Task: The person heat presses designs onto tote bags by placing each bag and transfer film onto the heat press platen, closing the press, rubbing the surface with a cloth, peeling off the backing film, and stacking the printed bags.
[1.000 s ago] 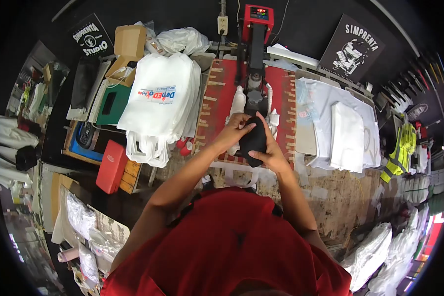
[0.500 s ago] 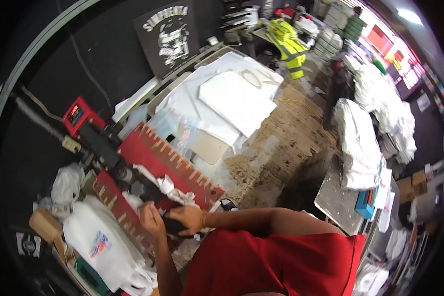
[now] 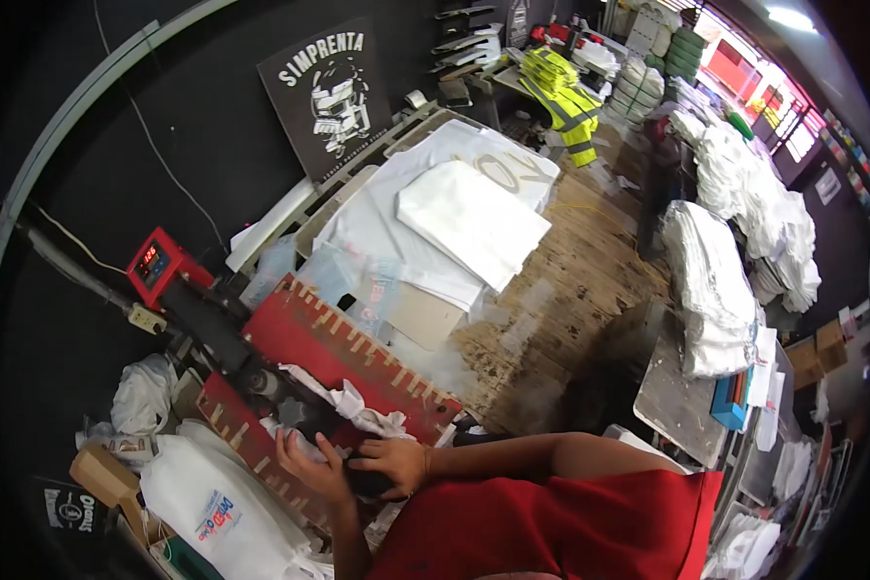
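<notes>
A heat press with a red platen (image 3: pixel 309 338) and a black arm (image 3: pixel 208 324) is in front of me. Its red control box (image 3: pixel 161 266) has a lit display. My right hand (image 3: pixel 393 466) wraps around the black handle (image 3: pixel 365 480) at the near end of the press. Beside it, my left hand (image 3: pixel 314 472) has its fingers apart, close to the handle. A pale, whitish item shows behind those fingers; I cannot tell what it is or whether they touch it. A white cloth (image 3: pixel 353 401) lies twisted across the press's top.
White sheets (image 3: pixel 469 217) lie on a bench past the press. A printed white bag (image 3: pixel 232 503) and a cardboard box (image 3: pixel 106 474) stand at the left. Bagged white goods (image 3: pixel 710 290) and a blue box (image 3: pixel 732 398) rest on the right table. A yellow safety vest (image 3: pixel 570 111) hangs at the back.
The view has shifted, so the press and both hands appear lower and farther right. My left hand's fingers have spread. The right hand stays on the handle.
</notes>
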Available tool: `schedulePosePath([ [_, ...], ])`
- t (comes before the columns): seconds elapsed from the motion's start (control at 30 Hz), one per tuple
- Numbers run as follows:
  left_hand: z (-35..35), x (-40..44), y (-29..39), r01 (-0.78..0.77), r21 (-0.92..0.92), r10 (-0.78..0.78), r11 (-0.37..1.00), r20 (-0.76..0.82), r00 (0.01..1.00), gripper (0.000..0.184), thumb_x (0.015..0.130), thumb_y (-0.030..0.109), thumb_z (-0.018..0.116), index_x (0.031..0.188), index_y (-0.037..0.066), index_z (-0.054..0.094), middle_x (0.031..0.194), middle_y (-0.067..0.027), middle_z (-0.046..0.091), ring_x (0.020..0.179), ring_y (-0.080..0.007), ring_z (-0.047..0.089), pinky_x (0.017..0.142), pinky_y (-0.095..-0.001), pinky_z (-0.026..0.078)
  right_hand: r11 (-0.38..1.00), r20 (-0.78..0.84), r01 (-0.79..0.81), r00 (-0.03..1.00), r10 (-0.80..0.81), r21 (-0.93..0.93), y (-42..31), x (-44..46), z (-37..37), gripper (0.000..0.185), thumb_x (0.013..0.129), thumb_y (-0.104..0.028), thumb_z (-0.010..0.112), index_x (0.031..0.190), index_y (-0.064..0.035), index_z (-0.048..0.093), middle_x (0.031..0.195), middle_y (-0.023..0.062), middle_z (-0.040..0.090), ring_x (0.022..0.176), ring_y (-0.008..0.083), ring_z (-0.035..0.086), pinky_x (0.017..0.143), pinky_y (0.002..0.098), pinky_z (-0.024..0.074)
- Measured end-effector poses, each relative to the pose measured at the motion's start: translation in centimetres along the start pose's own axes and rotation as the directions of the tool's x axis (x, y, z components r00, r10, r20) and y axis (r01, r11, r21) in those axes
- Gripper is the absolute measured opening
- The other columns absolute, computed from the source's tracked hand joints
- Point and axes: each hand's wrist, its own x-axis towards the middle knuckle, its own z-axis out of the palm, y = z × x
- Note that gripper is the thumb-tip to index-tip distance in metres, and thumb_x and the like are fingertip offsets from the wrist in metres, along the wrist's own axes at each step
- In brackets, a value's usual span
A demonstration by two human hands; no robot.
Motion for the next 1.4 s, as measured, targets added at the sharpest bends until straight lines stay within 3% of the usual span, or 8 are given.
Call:
schedulePosePath([
  [0.33, 0.7, 0.2, 0.5, 0.054, -0.009, -0.054, 0.998, 0.002, 0.999, 0.056, 0.095, 0.030, 0.067, 0.136, -0.004, 0.050, 0.143, -0.0256, 0.047, 0.133, -0.0425, 0.044, 0.110, -0.0532, 0.036, 1.000, -0.012, -0.018, 1.000, 0.018, -0.017, -0.6, -0.2, -0.3, 0.085, 0.065, -0.038, 0.080, 0.140, -0.0116, 0.049, 0.104, 0.0182, 0.056, 0.091, 0.0399, 0.062, 0.076, 0.0499, 0.0504],
  [0.53, 1.0, -0.3, -0.4, 0.033, 0.048, -0.032, 0.998, -0.022, 0.999, 0.062, 0.096, 0.039, 0.065, 0.137, -0.003, 0.047, 0.141, -0.0259, 0.047, 0.132, -0.0436, 0.045, 0.109, -0.0532, 0.038, 1.000, 0.029, -0.026, 0.999, 0.025, 0.002, -1.8, 0.3, -1.3, 0.089, 0.065, -0.033, 0.079, 0.146, -0.0145, 0.047, 0.102, 0.0171, 0.059, 0.093, 0.0405, 0.063, 0.082, 0.0481, 0.0514],
  [0.67, 1.5, -0.1, -1.4, 0.063, 0.039, -0.062, 0.997, -0.019, 0.998, 0.064, 0.097, 0.040, 0.064, 0.138, -0.005, 0.046, 0.139, -0.0270, 0.048, 0.129, -0.0433, 0.046, 0.109, -0.0507, 0.038, 0.981, -0.029, -0.029, 0.999, 0.036, 0.192, -0.7, 0.1, -0.8, 0.086, 0.065, -0.028, 0.081, 0.143, -0.0127, 0.049, 0.123, 0.0190, 0.062, 0.109, 0.0425, 0.062, 0.090, 0.0494, 0.0507],
  [0.87, 2.2, 2.7, -4.4, 0.454, -0.210, -0.447, 0.866, 0.083, 0.891, 0.079, 0.096, 0.046, 0.065, 0.140, -0.012, 0.037, 0.141, -0.0325, 0.042, 0.133, -0.0437, 0.042, 0.111, -0.0491, 0.036, 0.988, 0.268, -0.153, 0.952, 0.148, -0.002, -2.1, 0.2, -1.9, 0.077, 0.064, -0.029, 0.082, 0.132, -0.0098, 0.054, 0.119, 0.0219, 0.062, 0.112, 0.0440, 0.060, 0.095, 0.0506, 0.0490],
  [0.93, 3.0, 2.7, -4.2, 0.468, -0.217, -0.462, 0.857, 0.080, 0.883, 0.086, 0.093, 0.053, 0.066, 0.140, -0.013, 0.035, 0.139, -0.0337, 0.045, 0.132, -0.0442, 0.045, 0.109, -0.0475, 0.038, 0.987, 0.331, -0.136, 0.930, 0.159, -0.091, -2.3, -0.5, -1.0, 0.075, 0.064, -0.029, 0.082, 0.131, -0.0094, 0.054, 0.117, 0.0232, 0.061, 0.110, 0.0451, 0.059, 0.094, 0.0509, 0.0492],
  [1.0, 2.7, 3.0, -3.8, 0.549, -0.080, -0.539, 0.832, 0.112, 0.835, 0.091, 0.090, 0.059, 0.067, 0.138, -0.012, 0.037, 0.135, -0.0345, 0.050, 0.126, -0.0454, 0.052, 0.106, -0.0474, 0.042, 0.997, 0.106, 0.076, 0.992, -0.073, -0.023, -1.5, -1.1, 0.6, 0.067, 0.064, -0.031, 0.082, 0.122, -0.0101, 0.056, 0.113, 0.0245, 0.060, 0.107, 0.0457, 0.060, 0.092, 0.0511, 0.0499],
  [1.23, 1.5, 3.3, -2.5, 0.625, -0.082, -0.616, 0.776, 0.108, 0.780, 0.082, 0.089, 0.060, 0.066, 0.133, -0.006, 0.047, 0.123, -0.0316, 0.060, 0.118, -0.0470, 0.058, 0.100, -0.0497, 0.045, 0.978, 0.297, -0.093, 0.944, 0.146, -0.184, -3.2, 0.5, 0.2, 0.069, 0.071, -0.043, 0.079, 0.127, -0.0096, 0.054, 0.114, 0.0244, 0.063, 0.106, 0.0427, 0.062, 0.090, 0.0517, 0.0519],
  [1.4, 1.2, 3.1, -2.4, 0.587, -0.053, -0.588, 0.808, -0.003, 0.809, 0.078, 0.087, 0.062, 0.065, 0.125, -0.005, 0.052, 0.120, -0.0300, 0.060, 0.114, -0.0476, 0.057, 0.099, -0.0527, 0.045, 0.979, 0.268, -0.002, 0.962, 0.058, -0.205, -3.2, 0.9, 0.7, 0.062, 0.070, -0.043, 0.079, 0.118, -0.0094, 0.059, 0.103, 0.0218, 0.066, 0.094, 0.0419, 0.067, 0.081, 0.0492, 0.0555],
])
